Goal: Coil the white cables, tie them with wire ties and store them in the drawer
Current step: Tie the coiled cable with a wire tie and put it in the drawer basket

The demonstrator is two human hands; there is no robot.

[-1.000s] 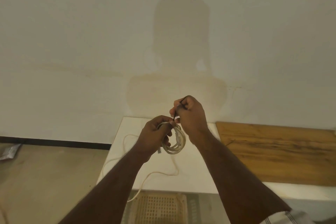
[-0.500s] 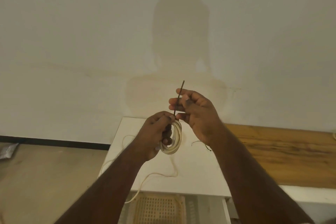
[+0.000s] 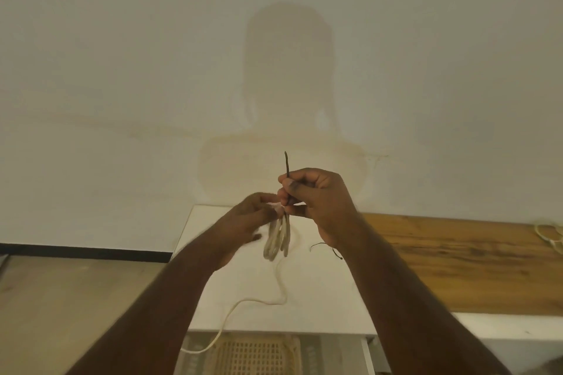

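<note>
Right hand: the right hand (image 3: 316,201) is pinching a thin dark wire tie (image 3: 287,170) between thumb and curled fingers, holding it upright so its tip is sticking up above the knuckles.
Left hand: the left hand (image 3: 249,219) is blurred; its fingertips are meeting the top of the coil just left of the right hand, but whether they are gripping it cannot be told.
Coil: the coiled white cable (image 3: 277,239) is hanging as a narrow bundle of loops below the two hands, above the white table top (image 3: 320,289).
Loose end: the cable's free length is trailing down from the coil, curving across the near part of the table and dropping over its near edge to the left.
Spare tie: another thin dark wire tie (image 3: 324,248) is lying on the white surface just right of the coil, beside the right wrist.
Wooden board: a brown wooden board (image 3: 457,262) is lying to the right of the white top.
Second cable: another white cable (image 3: 551,236) is resting at the far right edge of the board.
Basket: a pale lattice basket (image 3: 259,356) is showing below the table's near edge.
</note>
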